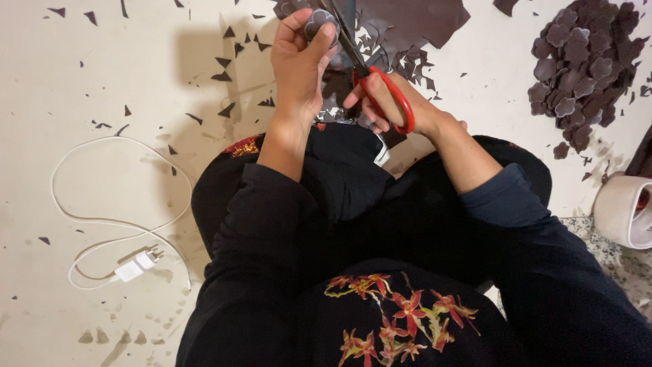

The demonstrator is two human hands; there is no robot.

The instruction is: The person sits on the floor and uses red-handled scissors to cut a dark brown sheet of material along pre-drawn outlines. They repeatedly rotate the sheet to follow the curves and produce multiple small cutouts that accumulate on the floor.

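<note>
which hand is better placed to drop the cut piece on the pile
Probably the left: it pinches the small dark piece, while the right hand is threaded through the red scissors. The pile lies on the right side, though, so the left would have to cross over.

Open floor (102, 61) across the upper left of the frame, dotted only with small dark scraps (224, 68). Lower left crossed by a looping white cable (88, 219) and its plug (136, 265). Top centre crowded: left hand (299, 68), right hand (390, 102) in red-handled scissors (380, 88), dark sheet (407, 20) just behind. Upper right blocked by a heap of cut dark shapes (584, 61). White roll (621, 211) at the right edge. Narrow bare strip between sheet and heap.
</note>
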